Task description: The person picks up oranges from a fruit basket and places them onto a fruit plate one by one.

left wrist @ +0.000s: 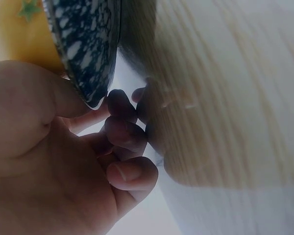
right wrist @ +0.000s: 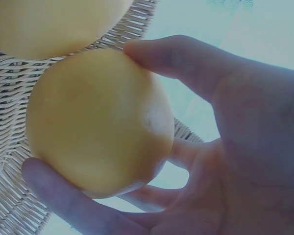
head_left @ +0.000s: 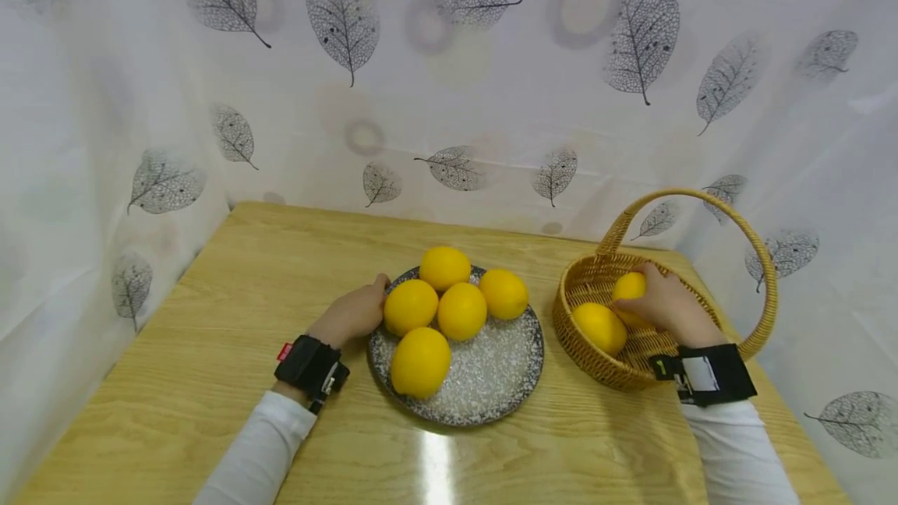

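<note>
My left hand (head_left: pixel 355 312) grips the left rim of a speckled grey plate (head_left: pixel 494 376) with a dark edge. In the left wrist view the thumb lies at the plate's rim (left wrist: pixel 90 44), with curled fingers below it, close over the tabletop. Several round yellow fruits (head_left: pixel 463 312) sit on the plate; one fruit (left wrist: pixel 27 36) shows a green star-shaped stem end. Inside the wicker basket (head_left: pixel 585 357), my right hand (head_left: pixel 666 304) holds a round yellow fruit (right wrist: pixel 98 122), thumb on one side and fingers curled round the other. A second yellow fruit (head_left: pixel 599 329) lies beside it in the basket.
The basket's tall arched handle (head_left: pixel 761 256) rises on the right, over the right forearm's side. Beneath everything is a light wooden table (head_left: pixel 302 248). A white leaf-print curtain (head_left: pixel 421 100) hangs behind and along both sides.
</note>
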`<state>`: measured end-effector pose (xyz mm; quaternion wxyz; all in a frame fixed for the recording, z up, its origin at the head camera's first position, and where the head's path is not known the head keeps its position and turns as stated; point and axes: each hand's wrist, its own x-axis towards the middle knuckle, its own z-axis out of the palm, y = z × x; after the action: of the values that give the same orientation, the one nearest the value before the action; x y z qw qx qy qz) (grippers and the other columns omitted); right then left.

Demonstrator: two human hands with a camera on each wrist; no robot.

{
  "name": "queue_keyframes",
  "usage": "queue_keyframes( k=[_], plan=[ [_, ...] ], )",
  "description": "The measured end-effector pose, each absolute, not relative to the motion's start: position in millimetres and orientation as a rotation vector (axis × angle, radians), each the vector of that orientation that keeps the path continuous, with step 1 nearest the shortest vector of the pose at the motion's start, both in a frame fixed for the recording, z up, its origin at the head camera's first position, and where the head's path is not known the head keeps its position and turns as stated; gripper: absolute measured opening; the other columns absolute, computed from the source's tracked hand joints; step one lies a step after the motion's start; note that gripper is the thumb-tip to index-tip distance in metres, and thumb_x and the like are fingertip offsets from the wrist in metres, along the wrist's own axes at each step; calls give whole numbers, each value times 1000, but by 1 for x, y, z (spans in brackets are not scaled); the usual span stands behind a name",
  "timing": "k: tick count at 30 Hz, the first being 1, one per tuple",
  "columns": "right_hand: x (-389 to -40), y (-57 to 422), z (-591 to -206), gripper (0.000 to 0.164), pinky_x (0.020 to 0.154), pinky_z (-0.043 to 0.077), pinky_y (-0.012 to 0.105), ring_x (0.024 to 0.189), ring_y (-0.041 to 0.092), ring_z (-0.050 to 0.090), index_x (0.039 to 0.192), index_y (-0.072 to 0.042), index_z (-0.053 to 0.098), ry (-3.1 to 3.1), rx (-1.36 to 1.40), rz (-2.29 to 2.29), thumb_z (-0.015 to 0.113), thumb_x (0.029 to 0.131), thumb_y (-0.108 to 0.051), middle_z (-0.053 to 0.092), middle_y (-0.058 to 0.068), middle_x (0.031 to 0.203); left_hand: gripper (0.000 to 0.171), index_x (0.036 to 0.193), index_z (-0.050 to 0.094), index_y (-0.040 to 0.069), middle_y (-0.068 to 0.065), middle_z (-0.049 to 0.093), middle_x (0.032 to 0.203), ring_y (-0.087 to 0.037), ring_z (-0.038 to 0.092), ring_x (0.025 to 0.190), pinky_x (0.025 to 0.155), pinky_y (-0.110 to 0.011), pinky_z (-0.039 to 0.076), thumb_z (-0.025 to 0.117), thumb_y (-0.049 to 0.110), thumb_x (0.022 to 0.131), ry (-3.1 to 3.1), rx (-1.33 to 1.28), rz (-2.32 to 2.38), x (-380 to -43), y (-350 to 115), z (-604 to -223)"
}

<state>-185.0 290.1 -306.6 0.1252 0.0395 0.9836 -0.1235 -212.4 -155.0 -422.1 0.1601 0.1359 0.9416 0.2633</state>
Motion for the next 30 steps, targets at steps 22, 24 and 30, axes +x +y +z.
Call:
queue_keyframes(
  k=[22, 24, 30],
  plan=[
    [-169, 263, -293, 89, 76, 52, 51, 110, 54, 54, 154, 7, 25, 2914, 70, -437, 66, 93, -45, 34, 49, 140, 41, 146, 37, -4, -23, 65, 130, -26, 64, 105, 100, -49, 52, 34, 11, 108, 2696, 368, 734, -216, -156, -430],
    [-167, 260, -293, 89, 75, 52, 50, 108, 52, 55, 153, 6, 26, 2921, 67, -437, 66, 93, -45, 36, 48, 139, 40, 145, 38, -5, -23, 67, 126, -25, 64, 102, 98, -48, 52, 35, 11, 108, 2705, 381, 732, -215, -156, -430],
    [-161, 252, -294, 88, 70, 52, 46, 99, 47, 60, 153, 3, 29, 2942, 63, -426, 68, 91, -46, 40, 44, 135, 39, 142, 40, -6, -22, 68, 122, -25, 64, 100, 96, -49, 53, 36, 11, 107, 2717, 410, 757, -215, -157, -431]
  ],
)
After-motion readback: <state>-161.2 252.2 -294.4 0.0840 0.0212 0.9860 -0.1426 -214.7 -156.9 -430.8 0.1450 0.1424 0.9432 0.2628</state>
